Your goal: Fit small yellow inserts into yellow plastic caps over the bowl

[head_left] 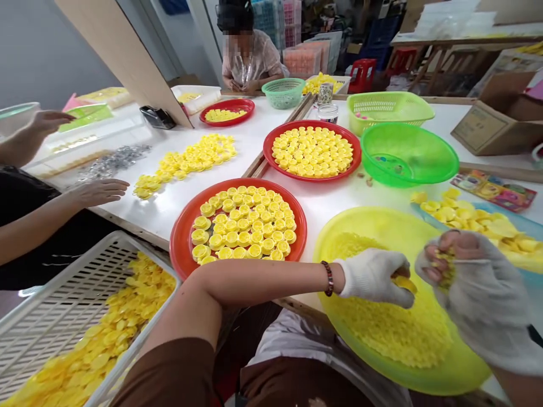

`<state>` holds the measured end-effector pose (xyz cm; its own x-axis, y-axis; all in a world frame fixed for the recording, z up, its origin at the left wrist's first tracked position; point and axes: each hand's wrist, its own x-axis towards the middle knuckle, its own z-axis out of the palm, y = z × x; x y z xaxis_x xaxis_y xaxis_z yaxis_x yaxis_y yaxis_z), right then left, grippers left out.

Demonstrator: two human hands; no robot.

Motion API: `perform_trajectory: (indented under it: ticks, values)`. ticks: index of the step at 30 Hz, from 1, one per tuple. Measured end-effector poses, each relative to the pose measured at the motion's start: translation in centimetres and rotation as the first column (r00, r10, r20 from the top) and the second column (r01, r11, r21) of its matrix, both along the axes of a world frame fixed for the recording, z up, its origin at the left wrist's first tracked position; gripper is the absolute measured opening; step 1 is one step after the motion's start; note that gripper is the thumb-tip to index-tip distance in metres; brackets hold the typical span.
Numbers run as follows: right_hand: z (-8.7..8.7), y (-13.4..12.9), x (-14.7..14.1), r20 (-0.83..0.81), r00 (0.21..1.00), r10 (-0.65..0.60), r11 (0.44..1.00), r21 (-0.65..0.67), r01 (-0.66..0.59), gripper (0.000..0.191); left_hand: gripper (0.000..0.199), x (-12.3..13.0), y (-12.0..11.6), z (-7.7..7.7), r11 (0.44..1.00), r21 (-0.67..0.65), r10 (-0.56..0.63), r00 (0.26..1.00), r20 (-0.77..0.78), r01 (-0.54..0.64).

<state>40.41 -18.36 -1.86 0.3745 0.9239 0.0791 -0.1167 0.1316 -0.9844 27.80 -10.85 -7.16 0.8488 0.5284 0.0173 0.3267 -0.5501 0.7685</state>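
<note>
My left hand point(373, 276), in a white fingerless glove, pinches a small round yellow plastic piece point(405, 283) over a yellow basin point(339, 226). Filling much of that basin are tiny yellow bits point(394, 325). My right hand point(483, 294), gloved alike, is curled round a clump of the same yellow bits point(445, 267) at the basin's right side. Beyond my left forearm, a red round tray point(180, 237) carries rows of round yellow pieces point(244, 223) with a lemon-slice look. The forearm hides the tray's near edge.
A second red tray point(271, 161), a green bowl point(441, 164) and a blue tray point(530, 223) of yellow pieces surround the basin. Left stands a white crate point(51, 299) with yellow pieces. A co-worker's hands point(99, 192) are at far left; another person point(254, 56) sits opposite.
</note>
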Motion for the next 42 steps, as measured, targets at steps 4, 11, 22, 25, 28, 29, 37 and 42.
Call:
perform_trajectory:
  ticks: [4,11,22,25,28,29,37,42]
  values:
    - [-0.7,1.3,-1.4,-0.034,0.999,-0.019,0.990,0.140,0.023,0.027,0.030,-1.7,-0.1,0.6,0.999,-0.051,0.021,0.998,0.066,-0.018]
    - [-1.7,1.5,0.5,-0.018,0.999,0.043,0.999,0.012,-0.043,0.034,0.030,-4.7,1.3,0.7,0.993,-0.054,0.113,0.985,0.131,-0.107]
    - [-2.6,-1.5,3.9,0.828,0.353,0.436,0.898,-0.370,-0.240,0.018,0.025,-6.1,1.3,1.6,0.979,0.202,0.011,0.992,0.129,-0.037]
    - [-2.3,-1.5,3.5,0.881,0.301,0.364,0.929,-0.322,-0.180,0.014,0.022,-5.7,0.7,1.7,0.933,0.357,-0.018,0.986,0.166,-0.043]
    - [-2.2,-1.1,2.6,0.761,0.477,0.439,0.898,-0.384,-0.214,0.016,0.014,-5.1,0.1,1.8,0.947,0.315,0.013,0.986,0.167,-0.066]
    - [-2.2,-1.0,2.3,0.722,0.525,0.450,0.892,-0.389,-0.229,0.017,0.012,-4.9,0.0,1.9,0.956,0.284,0.028,0.987,0.156,-0.072]
    - [-3.0,-1.3,3.5,0.720,0.557,0.415,0.910,-0.323,-0.260,0.028,0.025,-6.9,0.6,2.4,0.978,0.109,0.159,0.976,0.150,-0.176]
    - [-5.3,-2.6,4.2,0.889,0.299,0.347,0.938,-0.324,-0.127,0.034,0.025,-12.5,2.8,6.5,0.892,0.276,0.333,0.934,0.130,-0.357]
